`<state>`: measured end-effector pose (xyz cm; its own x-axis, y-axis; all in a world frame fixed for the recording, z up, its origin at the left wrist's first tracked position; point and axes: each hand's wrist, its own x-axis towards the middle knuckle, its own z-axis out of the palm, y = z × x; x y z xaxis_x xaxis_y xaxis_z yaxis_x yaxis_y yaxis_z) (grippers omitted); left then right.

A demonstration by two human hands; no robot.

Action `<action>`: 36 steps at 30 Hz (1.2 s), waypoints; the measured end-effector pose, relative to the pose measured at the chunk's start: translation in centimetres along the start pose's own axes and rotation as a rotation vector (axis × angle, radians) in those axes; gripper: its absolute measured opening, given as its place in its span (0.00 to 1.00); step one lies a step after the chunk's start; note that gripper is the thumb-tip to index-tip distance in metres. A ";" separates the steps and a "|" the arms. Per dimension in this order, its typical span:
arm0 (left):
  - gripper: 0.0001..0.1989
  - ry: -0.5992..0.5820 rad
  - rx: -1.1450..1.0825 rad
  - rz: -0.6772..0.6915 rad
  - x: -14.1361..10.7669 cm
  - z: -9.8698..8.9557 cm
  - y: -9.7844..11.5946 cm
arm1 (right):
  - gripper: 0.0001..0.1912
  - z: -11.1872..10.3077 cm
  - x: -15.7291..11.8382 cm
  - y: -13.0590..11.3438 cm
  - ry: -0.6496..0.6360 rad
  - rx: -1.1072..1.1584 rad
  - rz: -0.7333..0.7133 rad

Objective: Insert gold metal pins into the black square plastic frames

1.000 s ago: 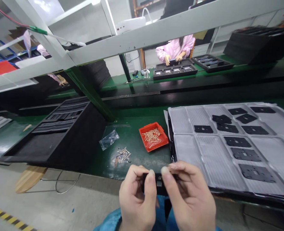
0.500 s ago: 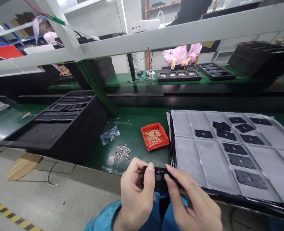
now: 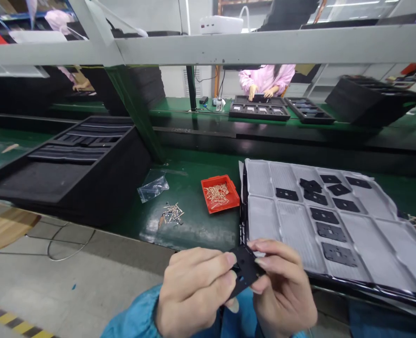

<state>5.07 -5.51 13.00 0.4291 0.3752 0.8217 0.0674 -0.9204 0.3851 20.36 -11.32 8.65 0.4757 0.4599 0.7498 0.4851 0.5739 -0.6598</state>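
A thin black plate point(image 3: 247, 268) with small holes is held tilted at the bottom centre, in front of the bench edge. My left hand point(image 3: 197, 286) pinches its left side, fingers over the top face. My right hand point(image 3: 285, 286) grips its right side between thumb and fingers. Beyond my hands, a red tray point(image 3: 233, 203) holds many small pale strips. A loose pile of similar strips point(image 3: 173, 214) lies on the green bench to its left. On the right, several black plates point(image 3: 330, 231) rest in a white compartmented tray point(image 3: 297, 234).
A clear plastic bag point(image 3: 153, 189) lies near a large black foam box point(image 3: 123, 173) on the left. A green post point(image 3: 134, 112) and a grey beam point(image 3: 201, 49) stand ahead. Across the bench, a person in pink sleeves point(image 3: 245, 80) handles items over black trays point(image 3: 259, 111).
The plate has been turned in my hands and now shows a plainer black face at a slant. My left fingers have moved over its top. The view has shifted slightly.
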 end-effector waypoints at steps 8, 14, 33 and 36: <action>0.04 -0.068 -0.010 0.038 0.6 -0.8 0.6 | 0.09 -1.0 1.5 0.0 -0.023 -0.186 -0.348; 0.07 -0.096 -0.009 0.013 1.9 -1.6 1.1 | 0.13 -1.7 1.5 0.1 -0.021 -0.277 -0.458; 0.10 -0.333 0.315 -0.836 13.3 2.3 -20.0 | 0.09 -0.6 -0.3 3.0 0.013 -0.284 0.073; 0.17 -0.402 0.337 -0.846 15.1 4.7 -26.4 | 0.06 -0.3 -0.6 4.1 -0.071 -0.247 0.066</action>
<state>14.00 23.96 13.22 0.3908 0.9146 0.1043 0.7177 -0.3737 0.5876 22.28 -9.43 5.45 0.4639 0.5419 0.7008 0.6234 0.3625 -0.6929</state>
